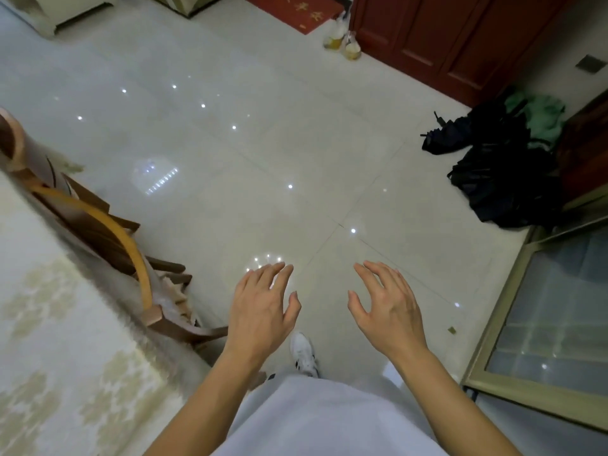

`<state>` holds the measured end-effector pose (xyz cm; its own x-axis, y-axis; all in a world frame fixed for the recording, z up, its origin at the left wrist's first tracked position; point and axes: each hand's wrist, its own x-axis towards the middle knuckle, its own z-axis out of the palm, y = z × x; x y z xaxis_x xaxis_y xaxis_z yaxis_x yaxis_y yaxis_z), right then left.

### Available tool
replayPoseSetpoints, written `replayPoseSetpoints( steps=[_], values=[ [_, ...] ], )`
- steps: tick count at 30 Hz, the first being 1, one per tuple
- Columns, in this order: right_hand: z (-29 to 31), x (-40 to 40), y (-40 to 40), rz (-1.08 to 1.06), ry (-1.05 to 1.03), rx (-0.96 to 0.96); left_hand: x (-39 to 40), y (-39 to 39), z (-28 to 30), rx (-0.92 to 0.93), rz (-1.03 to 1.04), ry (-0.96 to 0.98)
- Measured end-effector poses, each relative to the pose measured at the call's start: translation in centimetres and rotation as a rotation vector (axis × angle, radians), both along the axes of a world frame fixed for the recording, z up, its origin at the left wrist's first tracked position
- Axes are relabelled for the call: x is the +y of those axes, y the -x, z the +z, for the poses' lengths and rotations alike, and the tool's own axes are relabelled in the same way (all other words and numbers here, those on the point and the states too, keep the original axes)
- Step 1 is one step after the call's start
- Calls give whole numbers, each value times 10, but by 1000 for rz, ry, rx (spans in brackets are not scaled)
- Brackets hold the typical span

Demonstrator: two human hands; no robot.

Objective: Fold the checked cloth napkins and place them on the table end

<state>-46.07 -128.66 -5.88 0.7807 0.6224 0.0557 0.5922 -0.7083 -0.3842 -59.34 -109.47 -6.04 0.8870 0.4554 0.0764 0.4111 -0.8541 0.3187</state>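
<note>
Hovering over glossy floor tiles (263,159): my left hand (260,311) and right hand (388,307), fingers spread, grasping nothing. Cream patterned table (49,340) at left; wooden chair (108,232) alongside; dark umbrellas (493,179) right.

Glossy pale floor tiles (263,153) are reflecting small ceiling lights. A wooden chair (108,238) is standing against a table under a cream patterned cloth (59,340) at left, while dark red cabinet doors (460,37) are lining the far wall. Dark bags (500,185) are lying by a glass-panelled frame (543,324).
</note>
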Motion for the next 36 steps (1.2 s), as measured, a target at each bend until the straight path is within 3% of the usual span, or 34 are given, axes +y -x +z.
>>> replayPoseSetpoints(
  steps=[15, 28, 36],
  values=[
    [-7, 159, -143, 245, -4, 6, 112, -114, -7, 30, 199, 24],
    [0, 320, -345, 500, -70, 17, 230, -282, -1, 129, 511, -22],
    [-7, 410, -392, 706, -82, 51, 285, -319, 16, 150, 710, -38]
  ],
)
